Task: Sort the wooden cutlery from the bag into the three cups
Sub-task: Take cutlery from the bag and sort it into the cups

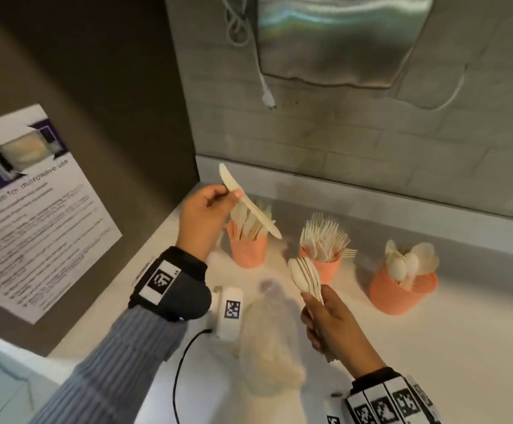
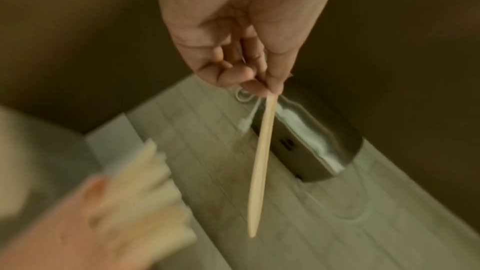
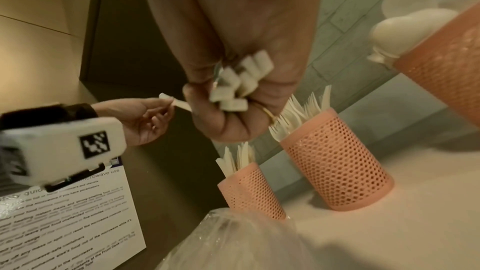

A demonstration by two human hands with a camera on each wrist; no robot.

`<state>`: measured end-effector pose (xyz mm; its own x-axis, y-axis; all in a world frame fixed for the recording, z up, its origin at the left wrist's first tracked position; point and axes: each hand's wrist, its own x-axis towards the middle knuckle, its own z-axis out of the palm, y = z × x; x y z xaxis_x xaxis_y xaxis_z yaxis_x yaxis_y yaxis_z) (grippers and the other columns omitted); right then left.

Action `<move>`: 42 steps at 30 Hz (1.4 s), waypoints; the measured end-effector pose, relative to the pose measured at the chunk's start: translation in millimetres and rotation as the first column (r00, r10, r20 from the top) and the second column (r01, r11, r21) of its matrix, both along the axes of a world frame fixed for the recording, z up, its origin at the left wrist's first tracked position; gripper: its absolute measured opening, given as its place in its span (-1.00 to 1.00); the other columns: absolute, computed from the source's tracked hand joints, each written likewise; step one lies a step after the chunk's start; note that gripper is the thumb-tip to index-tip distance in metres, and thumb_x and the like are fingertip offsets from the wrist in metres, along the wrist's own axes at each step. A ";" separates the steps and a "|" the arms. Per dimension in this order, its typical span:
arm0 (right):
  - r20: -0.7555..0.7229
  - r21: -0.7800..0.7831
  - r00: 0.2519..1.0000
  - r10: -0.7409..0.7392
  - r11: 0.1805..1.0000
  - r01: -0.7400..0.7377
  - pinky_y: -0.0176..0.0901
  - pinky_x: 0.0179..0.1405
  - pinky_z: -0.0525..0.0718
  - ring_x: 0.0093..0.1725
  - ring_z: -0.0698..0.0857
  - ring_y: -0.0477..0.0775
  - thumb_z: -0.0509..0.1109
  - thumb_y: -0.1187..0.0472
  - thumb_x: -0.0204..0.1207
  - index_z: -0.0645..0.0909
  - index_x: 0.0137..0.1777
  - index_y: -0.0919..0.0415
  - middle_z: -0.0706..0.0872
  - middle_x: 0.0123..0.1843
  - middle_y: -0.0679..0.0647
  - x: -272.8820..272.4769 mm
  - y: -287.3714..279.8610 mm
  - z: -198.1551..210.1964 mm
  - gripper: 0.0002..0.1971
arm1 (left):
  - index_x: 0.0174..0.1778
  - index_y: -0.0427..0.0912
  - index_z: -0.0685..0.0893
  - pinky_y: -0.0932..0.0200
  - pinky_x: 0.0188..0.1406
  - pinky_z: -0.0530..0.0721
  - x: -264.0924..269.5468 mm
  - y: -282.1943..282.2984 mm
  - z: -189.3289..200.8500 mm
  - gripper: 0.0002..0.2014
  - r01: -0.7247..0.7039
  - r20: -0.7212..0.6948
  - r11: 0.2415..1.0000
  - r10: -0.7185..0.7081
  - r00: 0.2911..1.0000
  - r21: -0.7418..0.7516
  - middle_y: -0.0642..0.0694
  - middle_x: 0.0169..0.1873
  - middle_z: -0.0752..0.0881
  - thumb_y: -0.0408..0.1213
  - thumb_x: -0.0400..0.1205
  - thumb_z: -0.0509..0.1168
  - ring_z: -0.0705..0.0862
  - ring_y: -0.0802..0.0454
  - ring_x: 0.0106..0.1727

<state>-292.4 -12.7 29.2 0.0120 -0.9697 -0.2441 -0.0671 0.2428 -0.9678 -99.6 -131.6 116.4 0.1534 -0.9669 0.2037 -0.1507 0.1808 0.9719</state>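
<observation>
Three orange mesh cups stand in a row on the white counter: the left cup (image 1: 248, 250) (image 3: 252, 190) with knives, the middle cup (image 1: 325, 266) (image 3: 337, 163) with forks, the right cup (image 1: 402, 290) (image 3: 446, 52) with spoons. My left hand (image 1: 215, 197) (image 2: 262, 87) pinches one wooden knife (image 1: 249, 206) (image 2: 261, 163) slanted just above the knife cup. My right hand (image 1: 322, 313) (image 3: 233, 98) grips a bundle of wooden cutlery (image 1: 305, 278) (image 3: 239, 83) upright, in front of the fork cup. The clear plastic bag (image 1: 267, 341) (image 3: 233, 239) lies on the counter between my arms.
A tiled wall with a steel dispenser (image 1: 341, 38) and a dangling white cord (image 1: 266, 87) rises behind the cups. A dark cabinet side with a microwave notice (image 1: 32, 206) closes the left. A black cable (image 1: 178, 374) runs over the counter's near edge.
</observation>
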 end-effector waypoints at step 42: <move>-0.550 -0.523 0.652 -0.521 0.824 0.217 -0.10 -0.08 0.54 -0.01 0.52 -0.08 0.52 0.28 0.37 0.61 -0.07 0.04 0.51 0.00 -0.08 -44.4 44.5 -33.3 -0.79 | -0.47 0.16 0.54 0.12 0.10 0.53 -1.5 81.4 -156.5 -0.64 0.433 0.444 0.774 -0.625 0.642 0.462 -0.09 -0.13 0.60 -0.47 0.35 0.40 0.62 -0.17 0.11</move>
